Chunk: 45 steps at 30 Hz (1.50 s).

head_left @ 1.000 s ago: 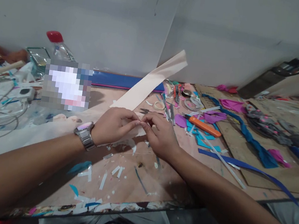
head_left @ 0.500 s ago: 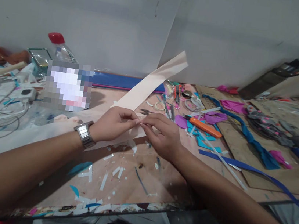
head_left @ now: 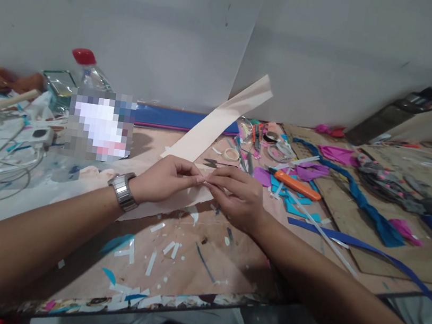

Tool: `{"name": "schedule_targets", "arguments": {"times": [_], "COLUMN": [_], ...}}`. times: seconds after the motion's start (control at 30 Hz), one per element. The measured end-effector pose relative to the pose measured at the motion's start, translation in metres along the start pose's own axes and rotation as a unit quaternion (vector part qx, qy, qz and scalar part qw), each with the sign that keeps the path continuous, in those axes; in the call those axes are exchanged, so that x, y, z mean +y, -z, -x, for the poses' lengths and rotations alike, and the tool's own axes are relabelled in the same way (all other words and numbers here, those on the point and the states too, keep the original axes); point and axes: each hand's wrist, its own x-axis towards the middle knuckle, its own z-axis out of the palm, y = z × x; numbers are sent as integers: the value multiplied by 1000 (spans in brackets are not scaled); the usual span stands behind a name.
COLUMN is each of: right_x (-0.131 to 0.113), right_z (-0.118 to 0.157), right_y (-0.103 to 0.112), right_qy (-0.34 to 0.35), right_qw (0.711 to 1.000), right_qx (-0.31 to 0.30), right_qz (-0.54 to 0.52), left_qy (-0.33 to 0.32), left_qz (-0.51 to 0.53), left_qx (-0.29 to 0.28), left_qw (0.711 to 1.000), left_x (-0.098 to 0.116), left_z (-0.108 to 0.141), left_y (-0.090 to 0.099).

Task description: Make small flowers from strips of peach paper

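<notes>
My left hand (head_left: 171,180), with a metal watch (head_left: 125,192) at the wrist, is closed in a pinch over the middle of the table. Its fingertips meet those of my right hand (head_left: 237,194), which is pinched as well. Whatever lies between the fingertips is too small to make out. Under and beside my left hand spreads a pale pinkish paper sheet (head_left: 161,210). Just beyond the hands, a long cream paper strip (head_left: 213,121) slants up to the right. Small dark-bladed scissors (head_left: 212,163) lie partly hidden behind my right hand.
Right of the hands are an orange cutter knife (head_left: 297,185), a tape roll (head_left: 232,154), blue ribbon (head_left: 361,244) and brown cardboard (head_left: 347,213). A red-capped bottle (head_left: 88,66) and white cables (head_left: 9,170) stand or lie left. Paper scraps (head_left: 170,249) litter the near tabletop.
Both hands stay pinched together at nearly the same spot, the fingers shifting only slightly. A little more of the scissors shows. The whole view has moved a touch.
</notes>
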Motion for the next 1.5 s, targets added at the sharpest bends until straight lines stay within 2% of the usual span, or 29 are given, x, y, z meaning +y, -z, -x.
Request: {"name": "schedule_targets", "arguments": {"times": [0.17, 0.37, 0.47, 0.7, 0.93, 1.2, 1.33, 1.5], "right_x": [0, 1, -1, -7, -6, -11, -12, -9], "right_z": [0, 1, 1, 0, -1, -1, -2, -2], "right_y": [0, -1, -2, -4, -4, -4, -4, -4], "right_qy": [8, -16, -23, -71, -65, -66, -81, -75], "right_qw": [1000, 999, 999, 997, 998, 998, 996, 997], "right_qx": [1, 7, 2, 7, 18, 23, 27, 16], "right_qz": [14, 36, 32, 10, 14, 10, 11, 2], "left_qy": [-8, -96, -123, -167, -190, -234, -222, -191], "left_qz": [-27, -163, -191, -241, -244, -312, -300, -243], "left_qx": [7, 96, 114, 134, 141, 140, 129, 117], "left_qw": [1000, 977, 967, 947, 941, 910, 919, 944], "left_x": [0, 3, 3, 2, 2, 2, 2, 2], "left_z": [0, 6, 7, 9, 8, 11, 10, 9], "left_y": [0, -7, -10, -11, -9, -12, -12, -10]}}
